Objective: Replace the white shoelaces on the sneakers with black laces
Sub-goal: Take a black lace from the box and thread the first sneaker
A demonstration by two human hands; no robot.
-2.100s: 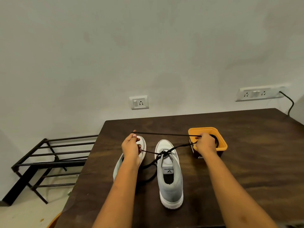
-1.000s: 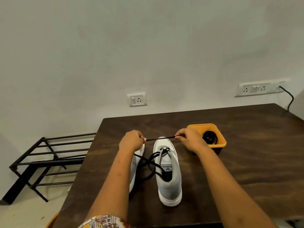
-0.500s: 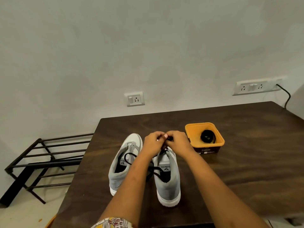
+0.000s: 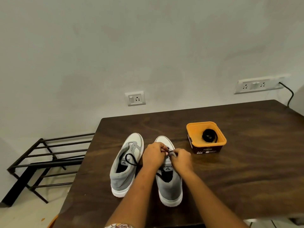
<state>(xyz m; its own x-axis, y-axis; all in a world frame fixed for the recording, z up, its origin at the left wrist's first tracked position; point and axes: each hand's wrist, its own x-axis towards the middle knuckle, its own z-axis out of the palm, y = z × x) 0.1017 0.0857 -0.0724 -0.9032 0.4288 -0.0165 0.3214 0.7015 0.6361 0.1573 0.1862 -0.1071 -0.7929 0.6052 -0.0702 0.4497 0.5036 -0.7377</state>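
Observation:
Two grey-and-white sneakers stand side by side on the dark wooden table [image 4: 246, 170], toes pointing away from me. Over the lacing area of the right sneaker [image 4: 169, 185] my left hand [image 4: 153, 156] and my right hand [image 4: 181, 159] meet, each pinching the black lace [image 4: 166, 151] that runs through this shoe. A slack loop of that lace drapes across the opening of the left sneaker [image 4: 123, 171], which shows no lace in its eyelets. My hands hide most of the right shoe's eyelets.
An orange tub [image 4: 205, 129] with a coiled black lace [image 4: 209, 136] inside sits to the right of the shoes. A black metal rack [image 4: 46, 155] stands on the floor left of the table. Wall sockets [image 4: 135, 98] are behind.
My hands were spread apart pulling the lace taut; they have come together over the right sneaker. The lace now hangs slack over the left shoe.

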